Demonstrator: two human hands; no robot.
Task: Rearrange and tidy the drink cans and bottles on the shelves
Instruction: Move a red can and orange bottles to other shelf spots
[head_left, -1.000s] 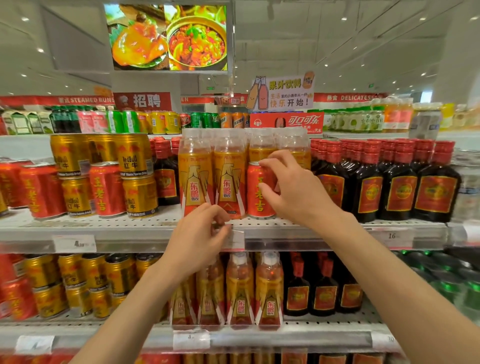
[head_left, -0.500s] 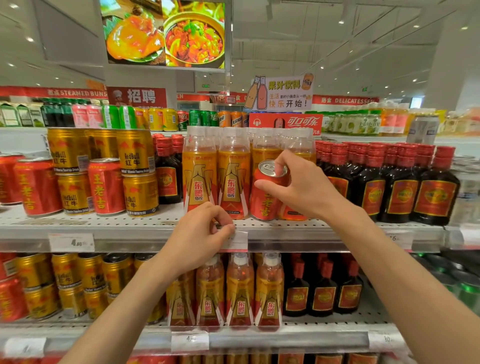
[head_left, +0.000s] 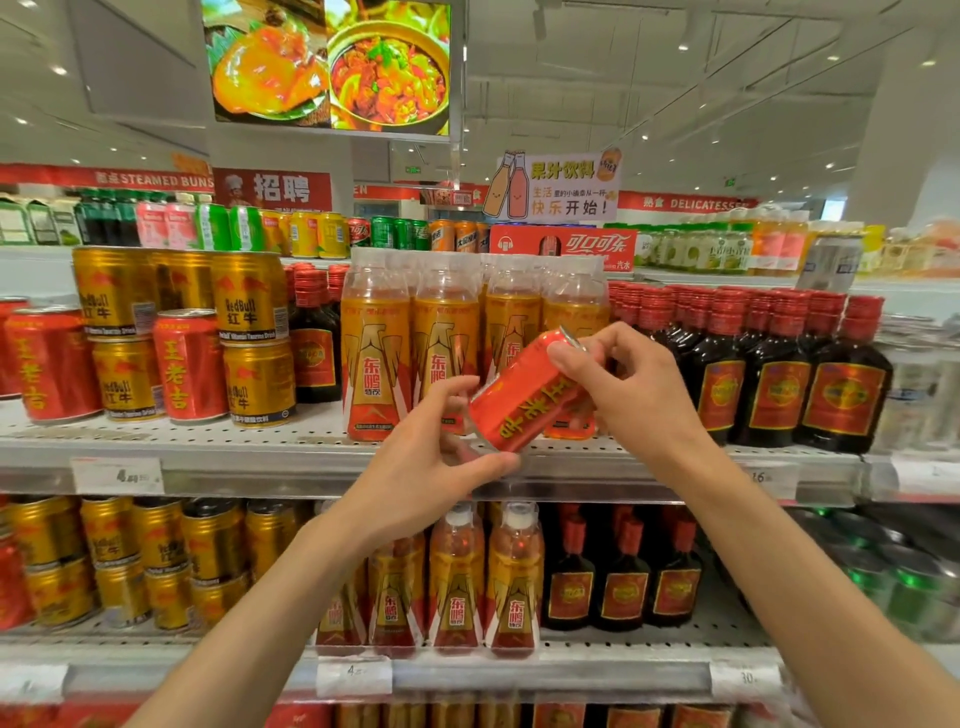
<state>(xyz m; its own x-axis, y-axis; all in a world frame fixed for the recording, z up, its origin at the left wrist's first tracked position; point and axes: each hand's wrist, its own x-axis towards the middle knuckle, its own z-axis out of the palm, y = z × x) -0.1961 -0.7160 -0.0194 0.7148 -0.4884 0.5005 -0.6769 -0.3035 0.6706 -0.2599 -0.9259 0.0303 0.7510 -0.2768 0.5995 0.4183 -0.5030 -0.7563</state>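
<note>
A red can (head_left: 530, 397) with yellow characters hangs tilted in front of the upper shelf (head_left: 260, 460), its top pointing up and right. My right hand (head_left: 631, 387) grips its top end. My left hand (head_left: 431, 457) holds its bottom end from below. Behind the can stand orange-labelled bottles (head_left: 371, 358) in a row. More red cans (head_left: 189, 364) and gold cans (head_left: 249, 299) stand at the left of that shelf. Dark bottles with red caps (head_left: 779, 374) fill the right side.
The lower shelf (head_left: 597, 670) carries gold cans (head_left: 156, 551), orange bottles (head_left: 511, 582), small dark bottles (head_left: 623, 577) and green cans (head_left: 904, 582). Price tags (head_left: 118, 475) hang on the shelf edges. A further aisle of drinks and hanging signs stands behind.
My right hand has lifted the red can off the upper shelf and tipped it over. My left hand has left the shelf edge and taken the can's bottom end.
</note>
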